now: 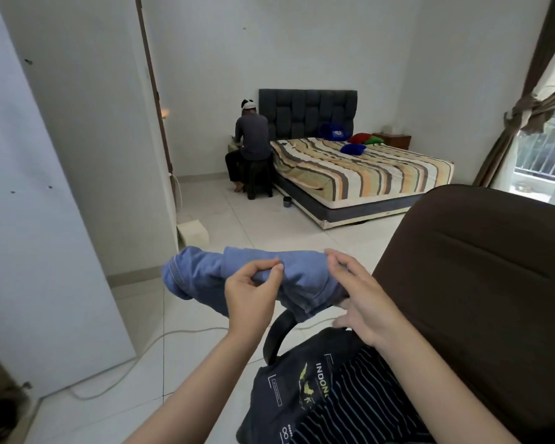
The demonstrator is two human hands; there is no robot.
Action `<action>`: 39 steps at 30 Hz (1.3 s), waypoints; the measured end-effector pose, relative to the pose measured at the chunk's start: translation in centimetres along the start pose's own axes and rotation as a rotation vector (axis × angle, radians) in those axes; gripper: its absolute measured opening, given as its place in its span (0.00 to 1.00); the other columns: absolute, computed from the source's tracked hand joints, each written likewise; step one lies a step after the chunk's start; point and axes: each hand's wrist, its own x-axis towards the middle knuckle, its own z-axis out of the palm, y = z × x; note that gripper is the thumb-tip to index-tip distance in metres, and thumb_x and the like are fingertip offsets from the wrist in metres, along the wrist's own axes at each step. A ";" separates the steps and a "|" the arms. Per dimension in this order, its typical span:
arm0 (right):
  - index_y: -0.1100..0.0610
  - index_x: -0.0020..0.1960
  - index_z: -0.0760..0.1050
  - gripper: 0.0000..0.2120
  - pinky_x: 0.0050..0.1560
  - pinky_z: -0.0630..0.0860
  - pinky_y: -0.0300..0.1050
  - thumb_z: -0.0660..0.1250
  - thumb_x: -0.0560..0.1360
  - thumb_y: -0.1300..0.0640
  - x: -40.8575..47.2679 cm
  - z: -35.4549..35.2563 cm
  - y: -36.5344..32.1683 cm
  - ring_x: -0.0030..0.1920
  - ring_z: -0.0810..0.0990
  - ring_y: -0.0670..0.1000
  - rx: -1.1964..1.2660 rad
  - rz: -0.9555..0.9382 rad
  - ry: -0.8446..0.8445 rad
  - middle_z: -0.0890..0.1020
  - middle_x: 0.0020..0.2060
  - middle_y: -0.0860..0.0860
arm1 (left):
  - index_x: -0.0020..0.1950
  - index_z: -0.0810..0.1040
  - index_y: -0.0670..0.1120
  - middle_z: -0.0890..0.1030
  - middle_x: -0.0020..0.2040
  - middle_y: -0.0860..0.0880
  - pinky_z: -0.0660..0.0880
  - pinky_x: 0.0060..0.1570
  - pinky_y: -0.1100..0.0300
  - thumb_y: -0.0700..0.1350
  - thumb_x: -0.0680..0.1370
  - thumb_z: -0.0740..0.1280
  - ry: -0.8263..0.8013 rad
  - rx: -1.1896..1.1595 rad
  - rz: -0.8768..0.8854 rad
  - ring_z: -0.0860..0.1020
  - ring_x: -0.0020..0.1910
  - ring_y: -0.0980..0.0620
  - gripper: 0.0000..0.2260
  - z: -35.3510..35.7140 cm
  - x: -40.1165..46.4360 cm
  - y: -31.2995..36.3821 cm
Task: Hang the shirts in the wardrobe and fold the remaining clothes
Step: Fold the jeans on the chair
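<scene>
— What are the hands doing?
— The left hand point(250, 291) pinches a fold of the blue garment point(205, 277), held in the air above the tiled floor point(269, 225). The right hand point(361, 296) grips its other end with curled fingers.
— And the other clothes?
— A dark printed shirt point(302, 389) and a striped one point(362, 398) lie on the brown chair point(478, 283) below. A striped bed point(366, 171) stands beyond.

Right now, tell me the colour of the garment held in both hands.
Plain medium blue garment, no pattern, seen best in the head view.
</scene>
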 end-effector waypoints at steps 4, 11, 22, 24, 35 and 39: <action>0.44 0.71 0.65 0.33 0.55 0.66 0.75 0.65 0.68 0.37 1.2 -0.6 -1.1 0.61 0.70 0.73 0.290 0.326 -0.127 0.68 0.69 0.60 | 0.42 0.84 0.46 0.77 0.24 0.55 0.70 0.31 0.61 0.38 0.72 0.72 -0.049 -0.006 0.071 0.72 0.25 0.55 0.04 -1.2 -0.3 -0.2; 0.61 0.57 0.79 0.23 0.56 0.64 0.79 0.69 0.70 0.45 2.1 2.3 1.4 0.52 0.79 0.71 0.317 0.564 -0.189 0.81 0.53 0.66 | 0.38 0.84 0.46 0.80 0.27 0.53 0.72 0.29 0.65 0.34 0.71 0.72 -0.131 -0.031 0.144 0.76 0.27 0.57 0.07 -3.2 -0.7 0.5; 0.47 0.68 0.69 0.27 0.38 0.82 0.53 0.68 0.70 0.56 2.1 6.5 5.9 0.49 0.82 0.59 0.712 0.276 -0.248 0.83 0.52 0.59 | 0.35 0.84 0.47 0.84 0.37 0.49 0.78 0.42 0.64 0.30 0.69 0.73 -0.057 -0.073 0.178 0.82 0.41 0.54 0.11 -6.2 -0.6 0.2; 0.38 0.71 0.61 0.38 0.45 0.82 0.53 0.69 0.68 0.62 2.6 6.9 6.4 0.54 0.82 0.56 0.597 0.054 -0.192 0.80 0.60 0.53 | 0.40 0.84 0.49 0.85 0.42 0.51 0.78 0.47 0.62 0.35 0.68 0.73 -0.031 -0.095 0.168 0.82 0.47 0.54 0.09 -6.8 -0.7 -0.3; 0.35 0.68 0.67 0.40 0.63 0.74 0.49 0.74 0.68 0.68 3.9 6.8 7.7 0.65 0.73 0.44 0.175 -0.340 -0.117 0.70 0.68 0.40 | 0.45 0.85 0.42 0.84 0.50 0.41 0.78 0.49 0.46 0.51 0.78 0.59 0.045 -0.920 -0.481 0.83 0.49 0.44 0.18 -8.0 -1.2 -3.3; 0.37 0.69 0.66 0.40 0.64 0.73 0.45 0.74 0.68 0.68 4.1 6.3 8.3 0.66 0.71 0.40 0.038 -0.405 -0.219 0.70 0.66 0.35 | 0.72 0.67 0.44 0.76 0.65 0.41 0.79 0.53 0.51 0.40 0.76 0.63 0.120 -0.916 -0.443 0.77 0.62 0.44 0.23 -9.7 -0.8 -5.9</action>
